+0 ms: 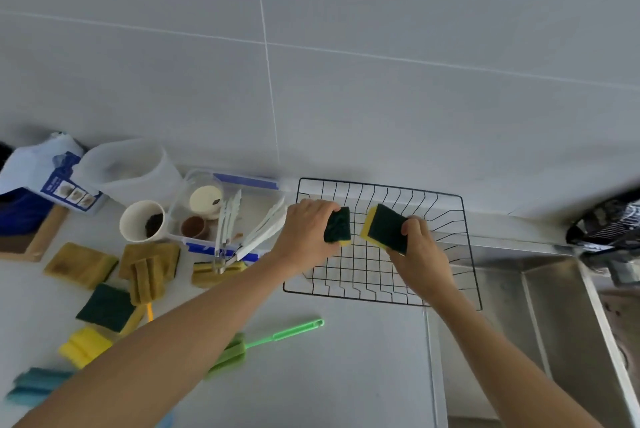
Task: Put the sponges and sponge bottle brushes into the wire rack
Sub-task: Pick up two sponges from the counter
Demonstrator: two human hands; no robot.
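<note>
Head-camera view: two green-and-yellow scouring sponges are held above the black wire rack (381, 247) — one pinched in the left hand (308, 230), the left-hand sponge (338, 227), and one gripped at its edge by the right hand (420, 247), the right-hand sponge (385, 226). Both are judged light, soft and springy, safely taken by the short sides with little squeeze; nothing fragile is involved. Still on the white counter (346, 375) are worn brownish sponges (81, 264), a green-topped sponge (107, 306), a yellow foam piece (83, 346) and a green-handled sponge bottle brush (270, 337), best lifted by its stiff handle — the foam head would flop. A blue foam item (34, 386) is blurred and cut by the forearm; whether it is a brush cannot be told. The rack's near right corner is hidden behind the right arm.
</note>
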